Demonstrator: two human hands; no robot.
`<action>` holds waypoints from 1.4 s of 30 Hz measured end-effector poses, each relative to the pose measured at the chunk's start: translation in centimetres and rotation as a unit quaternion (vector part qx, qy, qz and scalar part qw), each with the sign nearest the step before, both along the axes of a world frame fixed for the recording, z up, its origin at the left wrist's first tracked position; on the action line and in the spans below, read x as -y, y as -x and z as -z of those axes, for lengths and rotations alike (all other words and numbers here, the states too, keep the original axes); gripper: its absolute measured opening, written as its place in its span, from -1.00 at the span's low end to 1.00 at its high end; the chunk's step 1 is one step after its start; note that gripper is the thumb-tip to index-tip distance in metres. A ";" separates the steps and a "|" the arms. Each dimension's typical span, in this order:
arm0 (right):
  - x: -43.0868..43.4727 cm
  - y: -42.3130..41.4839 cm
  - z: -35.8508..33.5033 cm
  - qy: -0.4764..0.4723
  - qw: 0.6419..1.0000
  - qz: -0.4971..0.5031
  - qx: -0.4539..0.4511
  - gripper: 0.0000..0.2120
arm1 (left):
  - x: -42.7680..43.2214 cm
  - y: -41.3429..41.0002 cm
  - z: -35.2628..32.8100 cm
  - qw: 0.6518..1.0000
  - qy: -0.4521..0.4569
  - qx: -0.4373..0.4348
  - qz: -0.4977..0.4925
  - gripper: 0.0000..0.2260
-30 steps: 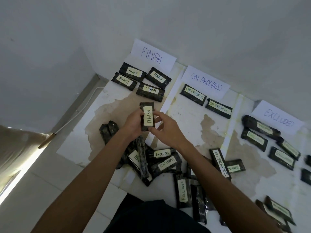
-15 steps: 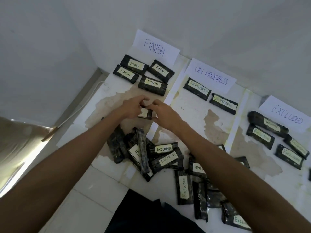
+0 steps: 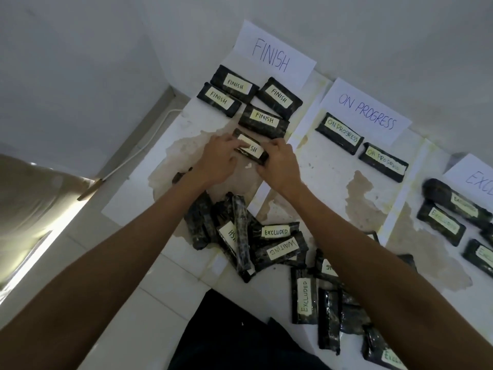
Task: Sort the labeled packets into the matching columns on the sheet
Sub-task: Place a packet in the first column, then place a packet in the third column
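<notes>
Now the FINISH packet [image 3: 253,152], held upright a second earlier, was lowered flat to the sheet [image 3: 192,121], its ends pinched in the grip of left hand [image 3: 217,161] and right hand [image 3: 280,166], with four sorted packets [image 3: 264,120] just beyond.

Dark FINISH packet [image 3: 250,150] in FINISH column [image 3: 213,145]

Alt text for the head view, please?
The left hand and right hand hold a FINISH packet in the FINISH column, below four sorted packets. Two ON PROGRESS packets lie in the next column; an unsorted pile sits nearer the person.
</notes>
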State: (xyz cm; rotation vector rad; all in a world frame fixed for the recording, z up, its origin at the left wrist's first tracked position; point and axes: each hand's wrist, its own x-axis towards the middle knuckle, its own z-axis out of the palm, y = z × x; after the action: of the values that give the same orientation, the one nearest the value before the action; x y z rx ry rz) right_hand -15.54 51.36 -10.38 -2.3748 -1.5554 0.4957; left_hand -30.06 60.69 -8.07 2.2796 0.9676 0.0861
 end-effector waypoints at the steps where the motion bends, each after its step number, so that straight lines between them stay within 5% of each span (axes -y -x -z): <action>1: 0.2 0.3 -0.5 -0.004 1.000 0.001 0.001 -0.51 | 0.7 0.9 -0.2 1.000 0.009 0.001 -0.004 -0.61; 6: 3.1 4.6 -3.5 0.076 0.987 0.018 -0.138 -0.60 | 5.5 4.5 -1.4 0.997 0.061 0.037 -0.043 -0.63; 10: 6.0 8.1 -3.6 0.167 0.976 -0.014 -0.140 -0.50 | 8.9 6.2 -0.7 0.991 0.098 0.039 -0.081 -0.62; 17: 7.7 7.0 -6.3 0.112 0.966 0.080 -0.219 -0.57 | 13.2 6.3 -2.6 0.966 0.198 0.073 -0.151 -0.55; 23: 10.9 2.0 -8.9 0.010 0.814 0.265 -0.516 -0.75 | 15.0 3.4 -5.1 0.926 0.335 0.069 -0.159 -0.51; 29: 15.4 -1.5 -9.4 -0.059 0.753 0.326 -0.568 -0.72 | 17.1 -1.0 -6.4 0.947 0.312 0.056 -0.058 -0.64; 31: 17.2 -2.4 -9.5 -0.069 0.776 0.335 -0.530 -0.55 | 18.0 -2.5 -6.7 0.954 0.295 0.042 -0.027 -0.67; 34: 20.8 -3.8 -10.1 -0.076 0.921 0.256 -0.282 -0.28 | 19.2 -4.6 -6.7 0.965 0.260 0.006 0.037 -0.70; 36: 23.4 -4.8 -10.0 -0.065 0.982 0.146 -0.098 -0.30 | 20.0 -6.2 -6.4 0.970 0.231 -0.019 0.081 -0.70; 39: 26.8 -6.3 -9.2 -0.039 0.997 0.045 0.047 -0.57 | 21.7 -9.1 -6.3 0.968 0.214 -0.041 0.122 -0.69; 42: 30.3 -8.5 -8.7 -0.020 0.992 0.032 0.118 -0.60 | 24.0 -12.4 -6.4 0.964 0.208 -0.049 0.158 -0.71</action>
State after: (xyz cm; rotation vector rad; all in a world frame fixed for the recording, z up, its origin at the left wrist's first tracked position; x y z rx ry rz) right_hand -7.01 21.07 -1.70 -2.5181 -1.5604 0.1747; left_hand -17.66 36.68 -1.66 2.0240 0.5878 -0.3394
